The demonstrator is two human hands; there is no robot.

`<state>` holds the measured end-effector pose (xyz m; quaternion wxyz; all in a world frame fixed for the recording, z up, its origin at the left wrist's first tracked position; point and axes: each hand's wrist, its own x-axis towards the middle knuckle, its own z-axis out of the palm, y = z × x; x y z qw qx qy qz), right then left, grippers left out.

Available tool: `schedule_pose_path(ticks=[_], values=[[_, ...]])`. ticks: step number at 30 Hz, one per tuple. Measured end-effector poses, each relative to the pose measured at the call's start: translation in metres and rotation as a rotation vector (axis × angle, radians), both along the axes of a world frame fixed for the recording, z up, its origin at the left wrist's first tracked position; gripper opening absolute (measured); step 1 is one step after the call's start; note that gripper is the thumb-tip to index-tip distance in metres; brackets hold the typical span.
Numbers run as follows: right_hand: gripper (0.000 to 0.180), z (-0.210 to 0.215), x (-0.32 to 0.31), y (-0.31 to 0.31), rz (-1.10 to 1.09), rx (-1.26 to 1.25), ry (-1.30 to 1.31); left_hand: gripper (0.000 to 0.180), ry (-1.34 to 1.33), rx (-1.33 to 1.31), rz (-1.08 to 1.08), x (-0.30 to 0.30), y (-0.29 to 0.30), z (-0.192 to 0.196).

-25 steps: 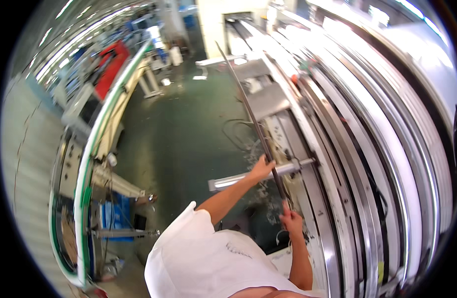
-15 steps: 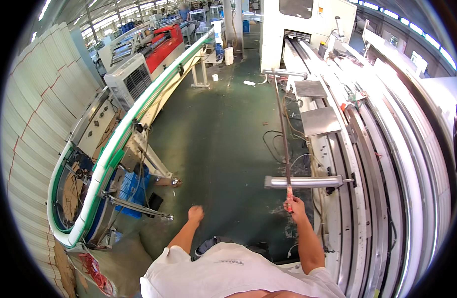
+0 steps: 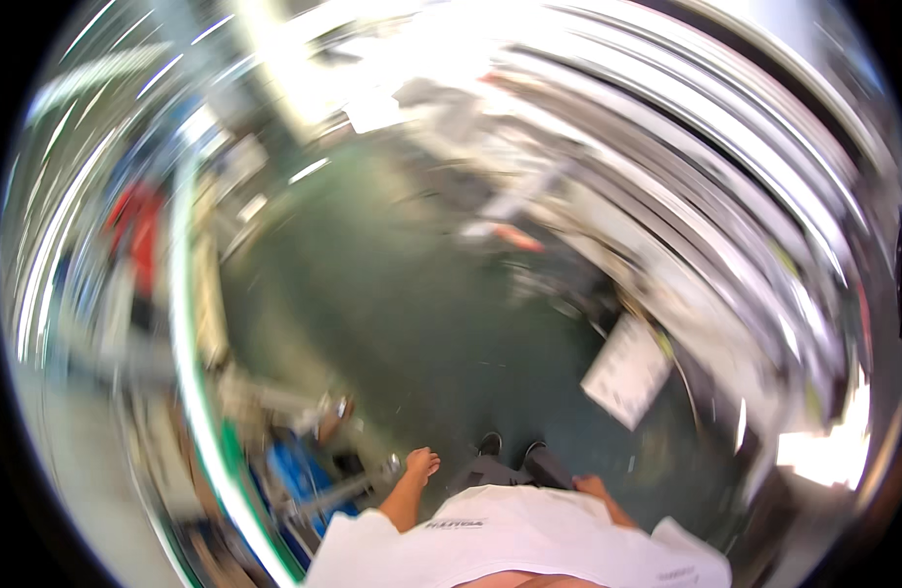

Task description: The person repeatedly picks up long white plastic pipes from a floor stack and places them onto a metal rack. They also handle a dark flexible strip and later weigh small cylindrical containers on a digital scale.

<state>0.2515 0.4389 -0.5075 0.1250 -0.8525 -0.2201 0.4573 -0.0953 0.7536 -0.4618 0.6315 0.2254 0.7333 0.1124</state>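
My left hand [image 3: 423, 463] hangs low in front of my body, its fingers loosely bent and apart, with nothing seen in them. Beside my right thigh is my right hand [image 3: 589, 485], partly behind my shirt and smeared, so its fingers do not show clearly. A blurred red handle [image 3: 517, 237] lies away from both hands, by the machine's near side at the upper middle. The silvery cylinder [image 3: 519, 196] next to it is also smeared. Nothing can be seen in my right hand's visible part.
Green floor [image 3: 372, 265] spreads ahead of my shoes [image 3: 491, 444]. On the left runs a curved conveyor rail [image 3: 184, 323], with a blue crate [image 3: 302, 474] near its base. Long metal rails [image 3: 686, 167] line the right, and a whitish panel [image 3: 627, 372] stands beside them.
My view has swung to the right and blurred. My right hand has let go of the long rod's red handle and dropped to my side. My left hand has loosened from a fist.
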Motion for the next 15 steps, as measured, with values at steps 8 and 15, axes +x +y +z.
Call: schedule_pose_path(ticks=[8, 15], values=[[0.039, 0.019, -0.161, -0.236, -0.977, 0.245, 0.121, 0.022, -0.015, -0.056, -0.816, 0.134, -0.036, 0.003], [0.047, 0.073, -0.36, -0.445, -2.055, -0.123, -0.072, 0.025, 0.034, -0.13, -1.729, 0.283, -0.263, -0.018]])
